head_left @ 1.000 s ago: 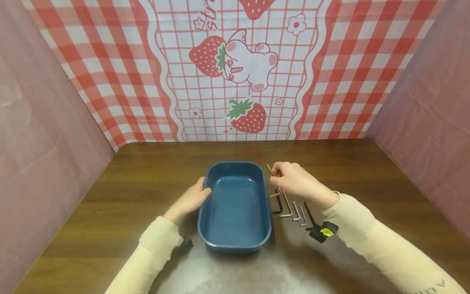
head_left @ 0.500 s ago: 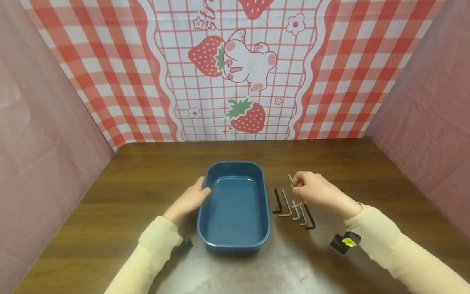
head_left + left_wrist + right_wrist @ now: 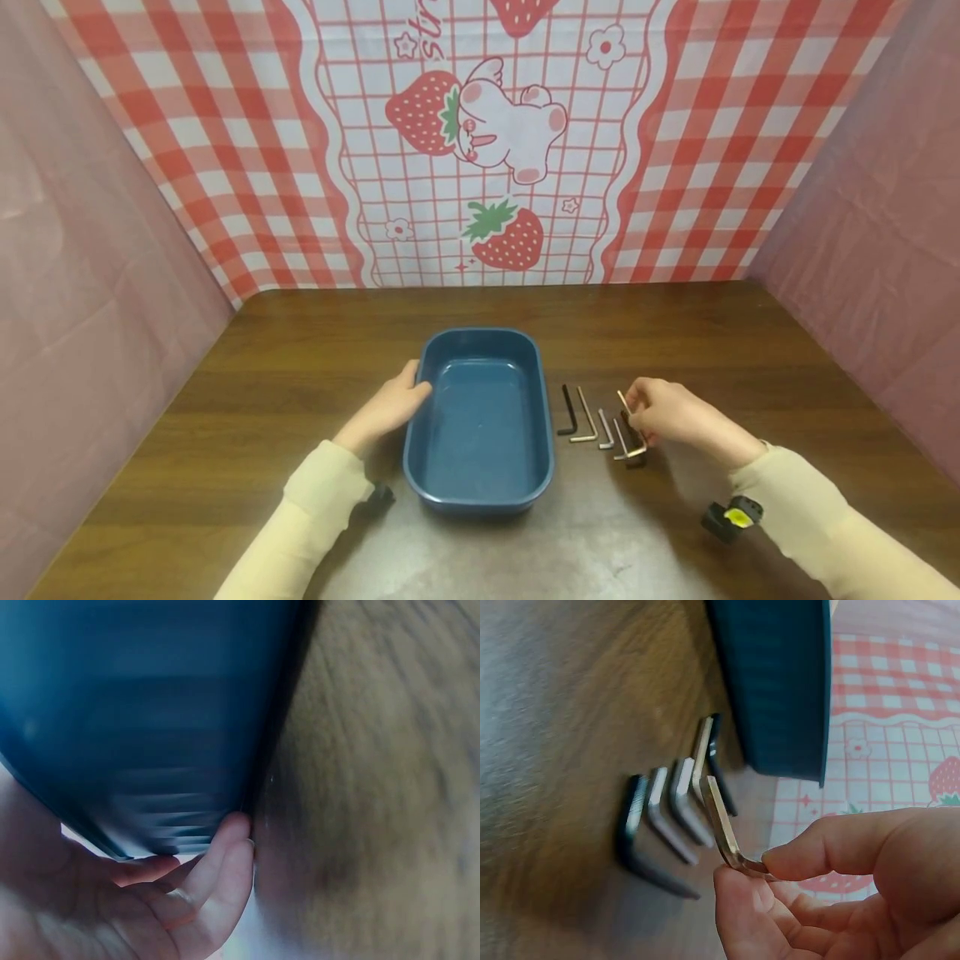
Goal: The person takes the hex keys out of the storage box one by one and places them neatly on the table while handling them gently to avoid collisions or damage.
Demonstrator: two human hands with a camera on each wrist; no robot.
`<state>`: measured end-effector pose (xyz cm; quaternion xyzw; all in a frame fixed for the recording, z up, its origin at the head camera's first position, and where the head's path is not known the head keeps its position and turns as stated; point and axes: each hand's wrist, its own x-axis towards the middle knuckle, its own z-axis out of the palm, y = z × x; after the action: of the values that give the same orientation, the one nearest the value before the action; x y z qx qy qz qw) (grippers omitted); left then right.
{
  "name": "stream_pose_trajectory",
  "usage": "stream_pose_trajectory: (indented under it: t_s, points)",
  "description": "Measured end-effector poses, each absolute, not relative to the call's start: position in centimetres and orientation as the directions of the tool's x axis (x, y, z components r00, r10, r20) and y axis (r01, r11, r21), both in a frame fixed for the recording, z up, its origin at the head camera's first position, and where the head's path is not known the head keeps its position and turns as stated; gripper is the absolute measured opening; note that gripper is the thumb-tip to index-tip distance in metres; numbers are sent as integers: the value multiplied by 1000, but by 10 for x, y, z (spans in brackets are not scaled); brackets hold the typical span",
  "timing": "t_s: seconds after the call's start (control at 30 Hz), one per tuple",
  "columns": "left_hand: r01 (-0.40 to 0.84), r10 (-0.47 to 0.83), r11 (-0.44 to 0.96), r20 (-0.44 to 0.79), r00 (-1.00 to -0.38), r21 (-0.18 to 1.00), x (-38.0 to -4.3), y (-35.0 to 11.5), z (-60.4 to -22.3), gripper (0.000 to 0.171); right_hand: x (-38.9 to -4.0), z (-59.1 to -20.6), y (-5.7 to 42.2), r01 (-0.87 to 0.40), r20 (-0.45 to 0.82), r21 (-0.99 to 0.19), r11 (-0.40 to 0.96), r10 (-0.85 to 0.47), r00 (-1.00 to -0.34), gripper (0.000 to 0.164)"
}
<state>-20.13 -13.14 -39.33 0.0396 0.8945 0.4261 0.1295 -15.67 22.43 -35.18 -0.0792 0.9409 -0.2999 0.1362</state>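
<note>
With its thumb over the left rim and its fingers against the outer wall, my left hand point(image 3: 384, 408) grips an oblong blue bin point(image 3: 480, 505). The left wrist view shows the fingertips low on the wall, close to the tabletop. My right hand point(image 3: 675, 413) pinches a gold L-shaped hex key point(image 3: 718, 819) between thumb and fingers, held above the table. Below and to its left lie a black hex key point(image 3: 568, 408), a gold hex key point(image 3: 587, 417) and two silver hex keys point(image 3: 603, 429). Another black hex key point(image 3: 631, 825) lies under the right hand, partly covered in the head view.
The brown wooden table point(image 3: 330, 333) ends at a red-and-white checked cloth point(image 3: 225, 167) with strawberry prints. Pink cloths point(image 3: 862, 208) hang at both sides. Each wrist carries a small black camera point(image 3: 723, 521).
My right hand has moved right and toward me with the gold hex key, from beside the bin to over the rightmost black hex key. The left hand and bin stay put.
</note>
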Motion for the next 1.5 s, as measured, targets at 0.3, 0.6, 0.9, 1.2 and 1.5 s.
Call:
stream_pose_trajectory:
  t_s: [0.3, 0.6, 0.9, 1.2, 1.5]
  points:
    - [-42, 189, 624, -203, -961, 780, -201, -133, -391, 51, -149, -368, 234, 52, -273, -631, 774, -159, -949, 15]
    - [-46, 184, 625, -204, -961, 779, -200, -133, -393, 51, -145, -379, 237, 127, -322, -647, 752, -118, -939, 16]
    - [-44, 184, 626, -202, -962, 779, -200, -134, -392, 51, -147, -382, 237, 142, -324, -623, 769, -89, -942, 17]
    - [-51, 187, 625, -213, -959, 779, -202, -135, -394, 52, -148, -383, 233, 134, -322, -589, 797, -79, -944, 16]
    - [-29, 189, 645, -196, -962, 764, -201, -136, -392, 54, -148, -382, 234, 116, -322, -560, 821, -86, -943, 16]
